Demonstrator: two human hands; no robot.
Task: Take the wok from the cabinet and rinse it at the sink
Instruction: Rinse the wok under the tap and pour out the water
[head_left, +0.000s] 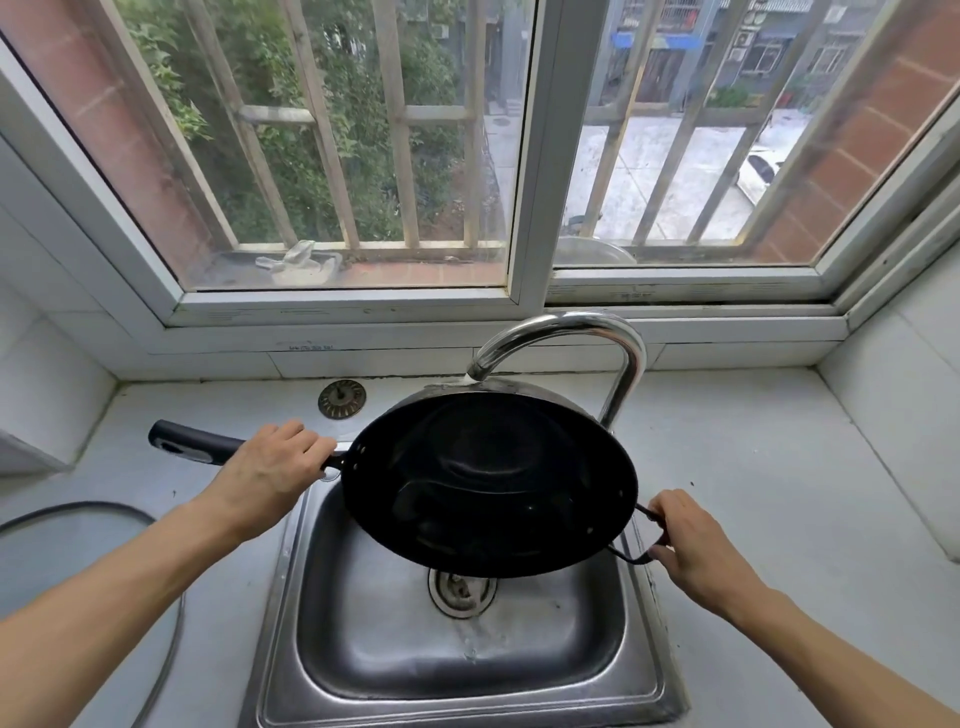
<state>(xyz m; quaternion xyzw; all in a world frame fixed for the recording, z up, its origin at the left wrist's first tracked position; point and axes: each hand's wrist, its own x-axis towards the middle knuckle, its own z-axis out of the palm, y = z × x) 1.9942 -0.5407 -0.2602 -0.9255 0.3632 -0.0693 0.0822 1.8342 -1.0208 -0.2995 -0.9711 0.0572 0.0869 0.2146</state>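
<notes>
A black wok (488, 483) hangs tilted over the steel sink (363, 649), its far rim under the spout of the chrome faucet (613, 353). My left hand (270, 467) grips the long black handle (192, 441) close to the bowl. My right hand (696, 545) holds the small wire loop handle (636, 558) on the opposite side. A little water seems to lie in the wok's bottom. I cannot tell whether water runs from the spout.
The sink drain (461, 590) shows below the wok. A loose drain strainer (342, 399) lies on the counter behind the sink. A grey hose (78, 512) curves across the left counter. A barred window (524, 156) rises behind the faucet.
</notes>
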